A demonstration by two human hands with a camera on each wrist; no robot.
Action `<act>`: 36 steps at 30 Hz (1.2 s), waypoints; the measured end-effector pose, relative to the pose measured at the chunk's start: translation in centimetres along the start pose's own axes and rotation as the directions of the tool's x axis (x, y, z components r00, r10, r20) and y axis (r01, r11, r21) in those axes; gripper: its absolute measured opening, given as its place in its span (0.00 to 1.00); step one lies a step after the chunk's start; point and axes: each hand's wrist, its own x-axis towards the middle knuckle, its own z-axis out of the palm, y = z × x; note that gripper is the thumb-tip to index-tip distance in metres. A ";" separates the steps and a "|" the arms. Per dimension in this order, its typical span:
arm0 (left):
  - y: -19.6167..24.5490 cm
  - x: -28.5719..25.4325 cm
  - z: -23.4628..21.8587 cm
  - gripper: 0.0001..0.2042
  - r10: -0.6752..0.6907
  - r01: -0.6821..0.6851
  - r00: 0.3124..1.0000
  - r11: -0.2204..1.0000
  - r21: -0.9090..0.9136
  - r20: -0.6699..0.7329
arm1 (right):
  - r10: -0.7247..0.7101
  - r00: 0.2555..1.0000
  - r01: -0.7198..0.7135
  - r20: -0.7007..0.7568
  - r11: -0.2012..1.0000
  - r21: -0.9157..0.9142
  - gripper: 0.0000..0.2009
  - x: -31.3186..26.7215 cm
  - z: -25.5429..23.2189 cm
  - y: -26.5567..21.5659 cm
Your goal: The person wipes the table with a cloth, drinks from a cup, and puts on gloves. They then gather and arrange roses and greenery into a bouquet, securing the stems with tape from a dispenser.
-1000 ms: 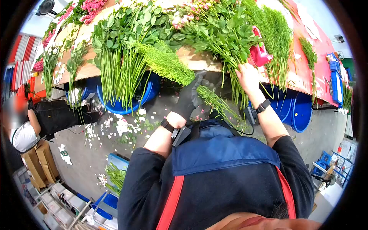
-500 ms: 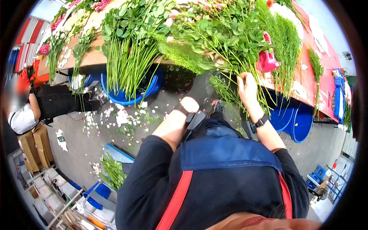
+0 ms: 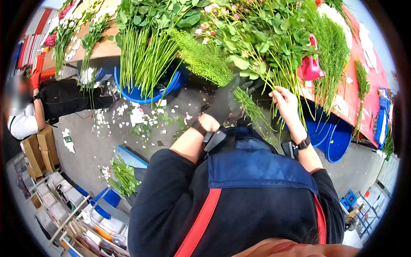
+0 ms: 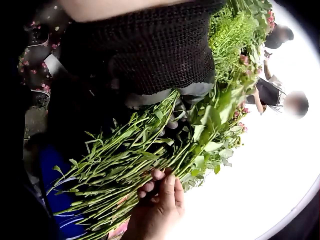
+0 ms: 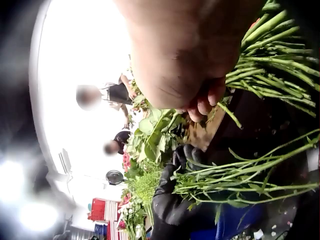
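My left hand (image 3: 223, 102), in a black glove, grips a bunch of feathery green filler (image 3: 205, 62). Its fluffy tops point up and left over the table edge, and its cut stems (image 3: 253, 112) trail out below the fist. In the right wrist view the gloved fingers (image 5: 170, 200) are curled round these stems. My bare right hand (image 3: 286, 106) is just to the right, thumb and fingertips pinching a leafy stem. That stem runs up to the pile of pink spray roses (image 3: 257, 43), whose stems overhang the edge. The left wrist view shows the same pinch by the right hand (image 4: 167, 200).
Another bundle of leafy stems (image 3: 145, 64) hangs over a blue bucket (image 3: 150, 99) to the left. A pink container (image 3: 311, 66) and fine greenery (image 3: 329, 55) lie on the right of the table. More blue buckets (image 3: 340, 143) stand below. Petals litter the floor; a person (image 3: 30, 107) works at far left.
My left hand has shifted right with the filler bunch, nearer the rose stems. My right hand has moved slightly right and down, its fingertips now on a leafy stem. The head view has turned.
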 end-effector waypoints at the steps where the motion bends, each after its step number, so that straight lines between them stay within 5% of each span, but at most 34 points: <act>1: -0.1 -0.2 -0.3 0.19 -0.036 0.035 0.999 0.999 -0.025 -0.007 | 0.008 1.000 -0.008 -0.002 0.999 0.044 0.13 -0.8 0.0 -0.4; 3: -0.1 -0.4 -0.8 0.18 -0.106 0.105 0.994 0.992 -0.074 -0.014 | 0.015 0.992 -0.034 0.121 0.987 0.157 0.15 -2.2 0.3 -0.7; 4: 0.0 -0.4 -0.7 0.16 -0.099 0.107 0.991 0.991 -0.086 0.084 | -0.021 0.991 0.004 0.133 0.992 0.125 0.14 -2.7 0.6 -0.9; 9: 1.6 -1.1 1.6 0.13 -0.088 0.089 0.996 0.993 0.081 -0.022 | -0.151 0.977 0.152 0.147 0.988 0.006 0.13 -3.9 1.2 -2.5; 11: 2.8 -2.4 3.3 0.14 -0.122 0.121 0.993 0.985 0.123 0.000 | -0.105 0.981 0.106 0.165 0.994 0.000 0.12 -3.9 1.2 -2.8; 14: 3.6 -3.8 4.1 0.21 -0.033 -0.026 0.989 0.918 0.395 0.142 | -0.148 0.969 0.170 0.199 0.981 -0.098 0.12 -4.1 1.7 -3.7; 16: 3.5 -2.7 4.0 0.21 -0.067 0.050 0.989 0.990 0.131 0.134 | -0.210 0.950 0.246 0.230 0.959 -0.142 0.13 -4.1 2.4 -4.1; 19: 4.5 -2.3 3.8 0.21 -0.155 0.132 0.961 0.985 0.111 0.230 | -0.205 0.928 0.269 0.311 0.947 -0.178 0.12 -4.0 3.0 -4.7; 21: 4.7 -1.0 1.0 0.20 -0.138 0.126 0.983 0.987 0.102 0.118 | -0.366 0.844 0.472 0.393 0.855 -0.216 0.12 -2.7 2.3 -4.1; 22: 4.9 -1.0 1.0 0.19 -0.109 0.099 0.988 0.991 0.091 0.108 | -0.213 0.940 0.274 0.266 0.936 -0.219 0.12 -2.5 1.6 -5.0; 23: 5.2 -0.6 0.5 0.18 -0.119 0.113 0.988 0.991 0.066 0.103 | -0.349 0.936 0.335 0.046 0.840 -0.427 0.12 -1.8 1.1 -5.2; 25: 5.6 -0.2 0.8 0.17 -0.137 0.136 0.986 0.991 0.015 0.091 | -0.652 0.729 0.275 -0.208 0.558 -0.783 0.11 0.9 -0.6 -4.6; 27: 5.6 -0.8 2.2 0.16 -0.167 0.173 0.965 0.985 -0.010 0.201 | -0.599 0.756 0.079 -0.263 0.483 -0.872 0.11 2.9 -1.7 -3.4; 30: 5.7 -1.3 3.5 0.16 -0.183 0.176 0.957 0.983 0.051 0.223 | -0.492 0.841 0.094 -0.226 0.544 -0.834 0.12 5.5 -3.4 0.4; 33: 5.3 -1.2 3.6 0.15 -0.104 0.084 0.949 0.993 0.077 0.299 | -0.377 0.835 0.149 -0.402 0.857 -0.494 0.10 4.4 -4.3 -0.1; 36: 4.5 -0.2 3.4 0.14 -0.144 0.140 0.978 0.989 0.036 0.149 | -0.428 0.792 0.244 -0.436 0.876 -0.417 0.05 0.9 -5.1 -2.5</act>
